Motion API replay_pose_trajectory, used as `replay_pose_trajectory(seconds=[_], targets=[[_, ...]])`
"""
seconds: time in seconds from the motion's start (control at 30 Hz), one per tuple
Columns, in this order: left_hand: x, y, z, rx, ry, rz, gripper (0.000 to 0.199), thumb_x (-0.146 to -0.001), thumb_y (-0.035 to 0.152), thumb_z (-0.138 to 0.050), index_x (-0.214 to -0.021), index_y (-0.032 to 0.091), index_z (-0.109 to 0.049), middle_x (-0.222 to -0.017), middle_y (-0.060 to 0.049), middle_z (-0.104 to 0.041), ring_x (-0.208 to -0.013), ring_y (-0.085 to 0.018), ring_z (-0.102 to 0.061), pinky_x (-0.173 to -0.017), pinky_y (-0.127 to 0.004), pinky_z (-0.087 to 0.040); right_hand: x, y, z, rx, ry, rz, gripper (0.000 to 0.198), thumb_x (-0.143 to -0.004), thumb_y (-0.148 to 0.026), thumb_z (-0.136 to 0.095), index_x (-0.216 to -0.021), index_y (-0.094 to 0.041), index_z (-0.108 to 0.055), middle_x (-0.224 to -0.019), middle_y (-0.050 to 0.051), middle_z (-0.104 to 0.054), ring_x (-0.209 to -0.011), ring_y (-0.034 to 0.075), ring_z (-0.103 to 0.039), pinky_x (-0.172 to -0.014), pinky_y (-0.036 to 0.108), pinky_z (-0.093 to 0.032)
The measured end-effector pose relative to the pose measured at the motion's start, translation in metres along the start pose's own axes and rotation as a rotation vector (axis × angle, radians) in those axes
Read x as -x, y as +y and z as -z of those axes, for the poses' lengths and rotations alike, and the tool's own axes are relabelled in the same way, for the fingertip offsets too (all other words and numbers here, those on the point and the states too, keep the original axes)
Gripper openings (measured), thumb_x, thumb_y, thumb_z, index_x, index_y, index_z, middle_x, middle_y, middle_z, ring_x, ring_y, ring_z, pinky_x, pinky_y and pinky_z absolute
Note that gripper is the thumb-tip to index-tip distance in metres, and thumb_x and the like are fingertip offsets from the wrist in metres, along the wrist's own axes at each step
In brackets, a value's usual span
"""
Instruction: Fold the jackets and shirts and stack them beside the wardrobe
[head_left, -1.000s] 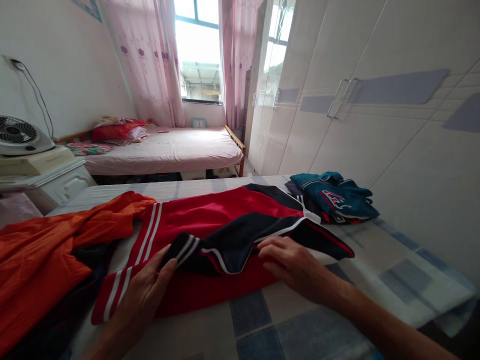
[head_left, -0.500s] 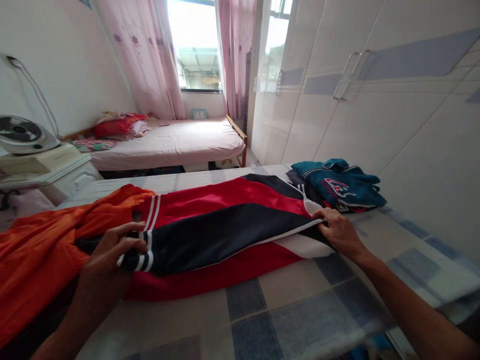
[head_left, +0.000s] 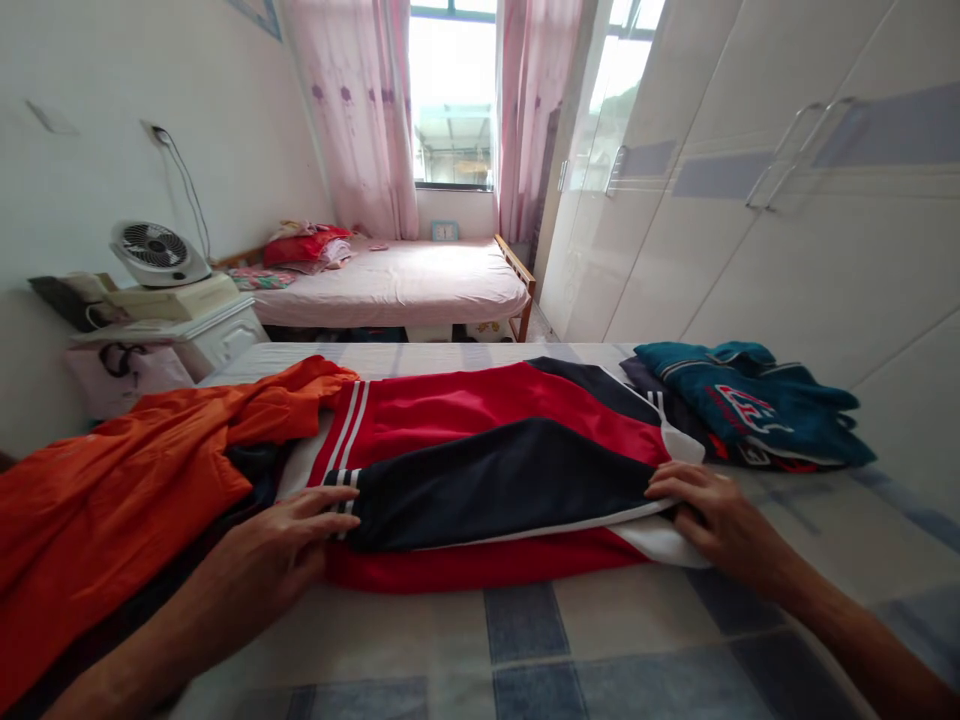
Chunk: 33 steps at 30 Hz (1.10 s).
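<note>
A red, navy and white track jacket [head_left: 450, 400] lies spread across the bed, with one navy sleeve [head_left: 510, 480] laid lengthwise over its red body. White stripes ring the sleeve's cuff. My left hand [head_left: 292, 540] has its fingers closed on that cuff; its thumb is mostly hidden. At the shoulder end, my right hand [head_left: 720, 515] pinches the fabric beside the white piping. Left of the jacket, and partly behind my left forearm, is a crumpled orange garment [head_left: 165, 450] over dark cloth. A folded teal garment [head_left: 750, 395] with a lettered patch rests on dark clothes to the right.
Blue and white checked bedding [head_left: 420, 640] covers the bed in front of me. White wardrobe doors [head_left: 810, 260] run along the right. At the back stand a second bed [head_left: 405, 280] and pink curtains [head_left: 360, 130]. A fan [head_left: 157, 250] sits on a cabinet at left.
Both hands have lowered the navy sleeve so it lies flatter on the jacket's body. The view has turned left, so everything appears shifted to the right.
</note>
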<state>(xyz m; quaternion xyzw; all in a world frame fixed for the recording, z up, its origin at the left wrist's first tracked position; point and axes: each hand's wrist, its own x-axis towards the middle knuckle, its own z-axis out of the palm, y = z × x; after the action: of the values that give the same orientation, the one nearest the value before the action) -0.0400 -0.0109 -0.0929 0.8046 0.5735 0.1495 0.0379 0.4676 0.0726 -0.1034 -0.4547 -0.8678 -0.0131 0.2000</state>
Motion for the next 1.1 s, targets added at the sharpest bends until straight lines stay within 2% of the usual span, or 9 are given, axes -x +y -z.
replay_pose_trajectory(seconds=[0.1,0.2,0.33,0.5,0.6,0.67,0.83,0.97,1.1], targets=[[-0.036,-0.014,0.023,-0.003,0.064,0.148,0.032,-0.086,0.032,-0.041,-0.106,0.025,-0.066,-0.127,-0.003,-0.059,-0.112,-0.021,-0.057,-0.097,-0.034,-0.043,-0.026,0.011,0.010,-0.049,0.043,-0.150,0.025,-0.080,-0.023,-0.045,-0.093,-0.023,-0.066,-0.105,0.006,-0.067,-0.100,0.023,-0.062,-0.090,0.038,-0.046],[-0.094,-0.032,0.028,-0.067,0.042,0.206,0.043,-0.087,0.037,-0.036,-0.114,0.015,-0.061,-0.128,-0.011,-0.057,-0.120,-0.023,-0.050,-0.107,-0.037,-0.033,-0.082,0.028,0.007,-0.034,0.057,-0.307,0.033,-0.086,-0.032,-0.040,-0.105,-0.019,-0.064,-0.111,0.009,-0.066,-0.101,0.024,-0.061,-0.092,0.036,-0.044],[-0.159,-0.061,0.008,-0.104,-0.043,0.207,0.050,-0.084,0.036,-0.037,-0.123,0.012,-0.056,-0.130,-0.014,-0.055,-0.122,-0.025,-0.049,-0.106,-0.036,-0.032,-0.169,0.057,-0.022,0.042,-0.126,-0.430,0.044,-0.088,-0.030,-0.036,-0.122,-0.010,-0.057,-0.126,0.014,-0.059,-0.114,0.023,-0.056,-0.098,0.029,-0.039],[-0.190,-0.094,-0.002,-0.115,-0.187,0.212,0.057,-0.071,0.036,-0.055,-0.124,0.014,-0.056,-0.123,-0.013,-0.061,-0.113,-0.026,-0.055,-0.097,-0.033,-0.040,-0.235,0.079,-0.067,0.054,-0.224,-0.469,0.052,-0.086,-0.042,-0.044,-0.124,-0.008,-0.057,-0.125,0.017,-0.060,-0.112,0.024,-0.057,-0.092,0.027,-0.042],[-0.195,-0.108,0.000,-0.110,-0.241,0.245,0.036,-0.073,0.034,-0.052,-0.102,0.019,-0.066,-0.098,-0.006,-0.070,-0.092,-0.022,-0.064,-0.081,-0.028,-0.046,-0.249,0.084,-0.082,0.054,-0.258,-0.475,0.046,-0.079,-0.045,-0.054,-0.112,-0.015,-0.066,-0.114,0.012,-0.066,-0.104,0.024,-0.061,-0.084,0.027,-0.045],[-0.196,-0.114,-0.001,-0.122,-0.230,0.271,0.027,-0.076,0.033,-0.047,-0.089,0.020,-0.066,-0.089,-0.006,-0.069,-0.084,-0.022,-0.064,-0.075,-0.029,-0.046,-0.252,0.088,-0.084,0.072,-0.249,-0.495,0.036,-0.081,-0.042,-0.050,-0.102,-0.019,-0.069,-0.107,0.010,-0.069,-0.100,0.024,-0.062,-0.083,0.030,-0.044],[-0.188,-0.118,-0.004,-0.132,-0.156,0.316,0.027,-0.077,0.034,-0.045,-0.092,0.020,-0.064,-0.099,-0.008,-0.065,-0.092,-0.025,-0.061,-0.077,-0.032,-0.044,-0.248,0.100,-0.076,0.075,-0.229,-0.474,0.039,-0.087,-0.035,-0.038,-0.105,-0.019,-0.068,-0.117,0.011,-0.064,-0.110,0.026,-0.056,-0.090,0.037,-0.042],[-0.184,-0.117,-0.001,-0.076,-0.193,0.290,0.026,-0.068,0.030,-0.053,-0.091,0.021,-0.064,-0.086,-0.001,-0.067,-0.081,-0.018,-0.062,-0.071,-0.023,-0.044,-0.240,0.098,-0.066,-0.002,-0.307,-0.352,0.036,-0.085,-0.035,-0.042,-0.102,-0.020,-0.069,-0.107,0.005,-0.069,-0.099,0.020,-0.061,-0.086,0.027,-0.045],[-0.186,-0.105,0.007,-0.106,-0.117,0.268,0.016,-0.071,0.024,-0.047,-0.078,0.020,-0.060,-0.079,-0.001,-0.062,-0.076,-0.018,-0.059,-0.068,-0.025,-0.043,-0.236,0.080,-0.048,0.043,-0.259,-0.323,0.029,-0.079,-0.030,-0.050,-0.099,-0.018,-0.067,-0.103,0.008,-0.068,-0.096,0.023,-0.060,-0.083,0.031,-0.044]])
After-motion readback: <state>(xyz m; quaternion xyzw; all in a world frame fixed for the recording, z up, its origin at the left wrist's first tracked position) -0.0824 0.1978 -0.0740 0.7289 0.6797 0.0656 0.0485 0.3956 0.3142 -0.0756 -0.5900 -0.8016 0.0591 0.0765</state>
